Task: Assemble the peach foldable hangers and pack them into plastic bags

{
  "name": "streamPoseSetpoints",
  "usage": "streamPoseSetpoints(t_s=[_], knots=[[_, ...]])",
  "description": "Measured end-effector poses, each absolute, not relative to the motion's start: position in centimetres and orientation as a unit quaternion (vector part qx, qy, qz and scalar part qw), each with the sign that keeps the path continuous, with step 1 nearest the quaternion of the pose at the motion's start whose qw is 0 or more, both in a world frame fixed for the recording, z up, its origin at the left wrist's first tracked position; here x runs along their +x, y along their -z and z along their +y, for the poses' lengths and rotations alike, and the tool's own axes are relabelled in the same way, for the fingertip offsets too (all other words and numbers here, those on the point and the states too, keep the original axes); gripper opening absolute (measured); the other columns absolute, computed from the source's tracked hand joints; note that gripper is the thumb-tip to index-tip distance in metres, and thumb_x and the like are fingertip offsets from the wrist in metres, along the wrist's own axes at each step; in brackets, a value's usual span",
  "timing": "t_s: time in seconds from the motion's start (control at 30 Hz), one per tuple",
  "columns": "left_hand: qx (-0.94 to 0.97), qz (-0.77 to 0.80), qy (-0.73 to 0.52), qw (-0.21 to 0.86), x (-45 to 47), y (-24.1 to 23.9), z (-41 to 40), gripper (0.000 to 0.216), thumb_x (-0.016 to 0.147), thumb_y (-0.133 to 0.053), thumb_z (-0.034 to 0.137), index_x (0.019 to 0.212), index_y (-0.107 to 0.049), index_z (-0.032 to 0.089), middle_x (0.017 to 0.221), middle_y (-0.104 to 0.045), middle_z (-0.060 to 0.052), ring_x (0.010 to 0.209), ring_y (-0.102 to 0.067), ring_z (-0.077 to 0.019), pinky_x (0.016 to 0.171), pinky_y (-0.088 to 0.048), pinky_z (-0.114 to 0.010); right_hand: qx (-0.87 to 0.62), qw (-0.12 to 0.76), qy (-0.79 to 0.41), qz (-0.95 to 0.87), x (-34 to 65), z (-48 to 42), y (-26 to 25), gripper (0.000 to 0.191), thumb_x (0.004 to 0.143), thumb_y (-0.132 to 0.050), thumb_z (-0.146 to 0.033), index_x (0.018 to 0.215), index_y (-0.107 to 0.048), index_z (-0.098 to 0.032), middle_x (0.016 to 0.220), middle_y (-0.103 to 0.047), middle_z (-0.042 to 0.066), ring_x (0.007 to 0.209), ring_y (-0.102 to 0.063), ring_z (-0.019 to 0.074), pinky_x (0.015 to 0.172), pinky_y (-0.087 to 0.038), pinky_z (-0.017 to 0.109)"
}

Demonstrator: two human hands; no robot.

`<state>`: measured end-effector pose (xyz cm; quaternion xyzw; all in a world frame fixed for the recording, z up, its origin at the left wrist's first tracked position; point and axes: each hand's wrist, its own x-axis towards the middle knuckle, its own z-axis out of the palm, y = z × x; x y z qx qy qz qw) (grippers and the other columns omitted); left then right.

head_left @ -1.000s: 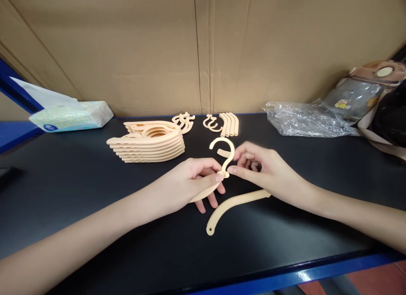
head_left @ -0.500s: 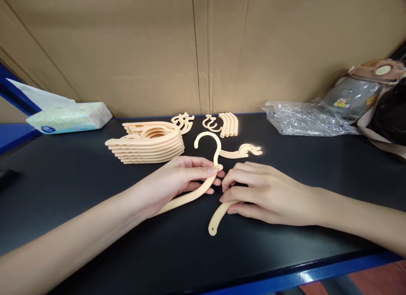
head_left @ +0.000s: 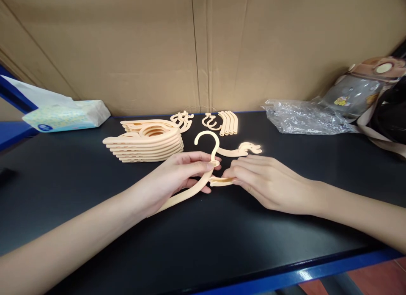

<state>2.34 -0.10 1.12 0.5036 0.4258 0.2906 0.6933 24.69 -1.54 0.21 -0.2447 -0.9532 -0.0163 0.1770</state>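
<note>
My left hand (head_left: 182, 172) pinches a cream hanger hook (head_left: 207, 136) with a curved hanger arm (head_left: 184, 196) joined below it; the arm's lower end runs under my wrist. Facing it, my right hand (head_left: 266, 180) is closed on a second hanger arm (head_left: 222, 182), turned on its edge, its free end close to the joint. Whether the two touch I cannot tell. Just behind my hands lies another hanger piece (head_left: 230, 153) with an animal-shaped end (head_left: 250, 148).
A stack of cream hangers (head_left: 146, 142) stands back left. Loose hooks (head_left: 182, 120), more hooks (head_left: 211, 122) and several hanger arms (head_left: 229, 123) lie behind. A tissue pack (head_left: 68, 115) is left; a clear plastic bag (head_left: 304, 117), a bottle (head_left: 355, 92) and a black bag (head_left: 391, 113) are right.
My right hand has lifted the second hanger arm from the table, turned it on edge and brought its end up to the joint in my left hand. My left hand has shifted slightly.
</note>
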Motion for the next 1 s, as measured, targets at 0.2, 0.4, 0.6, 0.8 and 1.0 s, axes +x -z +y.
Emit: streamPoseSetpoints(t_s=[0.2, 0.4, 0.6, 0.8, 1.0], knots=[[0.526, 0.429, -0.285, 0.677, 2.3, -1.4, -0.2, 0.019, 0.086, -0.067, 0.035, 0.088, -0.072, 0.017, 0.061, -0.059, 0.002, 0.045, -0.05, -0.0053, 0.041, -0.043, -0.013, -0.291, 0.162, 0.008, -0.943, 25.2, -1.4, -0.4, 0.024, 0.1, -0.04, -0.029, 0.094, -0.059, -0.016, 0.077, -0.066, 0.002, 0.062, -0.059, 0.0137, 0.054, -0.034, 0.027], [0.525, 0.458, -0.262, 0.668, 2.5, -1.7, -0.2, 0.026, 0.087, -0.064, 0.041, 0.088, -0.071, 0.015, 0.057, -0.056, 0.003, 0.042, -0.046, -0.0036, 0.038, -0.038, -0.01, -0.334, 0.157, 0.045, -0.928, 25.4, -1.1, -0.2, 0.032, 0.099, -0.044, -0.038, 0.083, -0.063, -0.018, 0.071, -0.066, -0.001, 0.061, -0.06, 0.0124, 0.053, -0.032, 0.026], [0.536, 0.428, -0.249, 0.684, 2.6, -2.3, -0.5, 0.028, 0.091, -0.062, 0.033, 0.07, -0.066, 0.014, 0.058, -0.055, 0.005, 0.04, -0.046, -0.0016, 0.039, -0.039, -0.008, -0.309, 0.194, 0.123, -0.923, 25.5, -1.1, -0.4, 0.027, 0.099, -0.047, -0.035, 0.093, -0.067, -0.018, 0.082, -0.071, 0.001, 0.071, -0.065, 0.0133, 0.063, -0.04, 0.027], [0.539, 0.423, -0.217, 0.695, 2.5, -2.2, -0.3, 0.02, 0.089, -0.065, 0.031, 0.079, -0.072, 0.015, 0.063, -0.062, 0.002, 0.047, -0.053, -0.0039, 0.041, -0.044, -0.008, -0.284, 0.201, 0.195, -0.917, 25.5, -1.0, -0.5, 0.029, 0.098, -0.049, -0.035, 0.086, -0.069, -0.018, 0.076, -0.067, 0.0, 0.067, -0.06, 0.0144, 0.065, -0.04, 0.028], [0.528, 0.422, -0.22, 0.703, 2.2, -1.7, -0.1, 0.013, 0.084, -0.071, 0.025, 0.095, -0.075, 0.019, 0.08, -0.071, -0.002, 0.07, -0.065, -0.0097, 0.059, -0.056, -0.014, -0.28, 0.203, 0.244, -0.906, 25.2, -1.3, -0.4, 0.033, 0.097, -0.05, -0.035, 0.075, -0.066, -0.018, 0.068, -0.063, 0.0, 0.061, -0.054, 0.0148, 0.059, -0.035, 0.028]])
